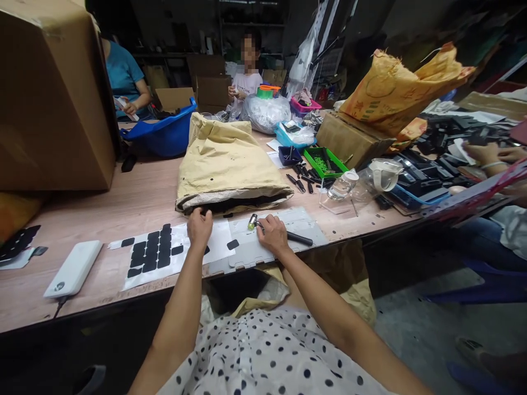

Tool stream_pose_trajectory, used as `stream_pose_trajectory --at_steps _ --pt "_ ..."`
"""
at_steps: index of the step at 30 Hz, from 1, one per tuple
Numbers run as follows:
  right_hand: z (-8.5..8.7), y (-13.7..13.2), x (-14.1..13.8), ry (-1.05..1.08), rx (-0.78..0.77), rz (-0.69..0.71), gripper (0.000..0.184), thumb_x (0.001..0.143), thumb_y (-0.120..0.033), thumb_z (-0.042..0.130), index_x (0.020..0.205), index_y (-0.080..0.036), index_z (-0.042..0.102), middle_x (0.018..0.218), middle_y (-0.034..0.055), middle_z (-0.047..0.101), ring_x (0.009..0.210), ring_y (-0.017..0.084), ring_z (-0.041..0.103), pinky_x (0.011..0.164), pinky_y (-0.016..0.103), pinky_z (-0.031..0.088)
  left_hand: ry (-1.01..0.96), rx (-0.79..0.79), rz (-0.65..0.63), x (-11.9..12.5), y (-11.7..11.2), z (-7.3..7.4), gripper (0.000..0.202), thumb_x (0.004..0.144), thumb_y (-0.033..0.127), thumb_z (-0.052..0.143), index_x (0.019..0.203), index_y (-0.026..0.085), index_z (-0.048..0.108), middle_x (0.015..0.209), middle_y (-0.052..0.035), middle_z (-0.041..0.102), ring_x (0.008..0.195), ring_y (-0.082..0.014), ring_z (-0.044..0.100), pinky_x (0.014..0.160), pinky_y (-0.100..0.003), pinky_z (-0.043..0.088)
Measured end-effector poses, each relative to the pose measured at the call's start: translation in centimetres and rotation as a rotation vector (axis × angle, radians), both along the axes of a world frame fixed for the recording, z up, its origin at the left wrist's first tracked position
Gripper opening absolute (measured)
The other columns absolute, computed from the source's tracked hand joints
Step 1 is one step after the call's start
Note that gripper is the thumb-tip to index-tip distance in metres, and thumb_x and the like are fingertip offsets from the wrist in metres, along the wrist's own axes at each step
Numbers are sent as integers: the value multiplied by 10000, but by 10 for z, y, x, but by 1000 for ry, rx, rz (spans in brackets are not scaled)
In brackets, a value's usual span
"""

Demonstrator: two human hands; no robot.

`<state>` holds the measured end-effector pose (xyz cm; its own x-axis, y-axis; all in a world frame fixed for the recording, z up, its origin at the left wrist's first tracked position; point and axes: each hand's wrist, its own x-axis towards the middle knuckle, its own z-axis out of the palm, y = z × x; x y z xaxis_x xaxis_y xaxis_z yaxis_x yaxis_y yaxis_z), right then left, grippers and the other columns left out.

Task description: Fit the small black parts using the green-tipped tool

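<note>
My left hand (200,227) is at the left end of the mouth of a tan sack (226,159) lying on the table. Its fingers are curled at the dark opening, and whatever they grip is hidden. On a light grey board (304,219), my right hand (272,235) is closed around a hammer (300,238). The hammer has a black handle, and its metal head with a yellow-green face points left. Left of my hands lies a white sheet with rows of black stickers (150,252). One loose black sticker (233,244) sits between my hands.
A white power bank (74,269) with a cable and a large carton (53,99) stand at left. Behind are a blue basin (164,134) and two people. To the right are a green tray (325,162), a clear jar (343,185), a box (349,137) and another person's hands.
</note>
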<state>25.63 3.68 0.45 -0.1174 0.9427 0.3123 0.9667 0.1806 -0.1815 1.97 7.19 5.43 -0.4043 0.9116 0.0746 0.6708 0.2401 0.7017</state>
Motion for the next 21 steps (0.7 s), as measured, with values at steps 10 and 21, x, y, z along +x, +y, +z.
stream_pose_trajectory --at_steps 10,21 --pt "-3 -2 2 -6 47 16 186 923 -245 563 989 -216 734 936 96 625 924 253 509 773 328 373 53 -69 224 -25 47 -33 245 727 285 686 955 197 705 898 -202 740 993 -430 713 792 -548 566" --pt "-6 -1 2 4 59 13 189 910 -230 563 982 -210 736 951 97 619 920 251 508 773 332 378 17 -162 296 -30 30 -24 280 733 504 756 778 244 660 938 -168 725 985 -420 680 753 -516 536"
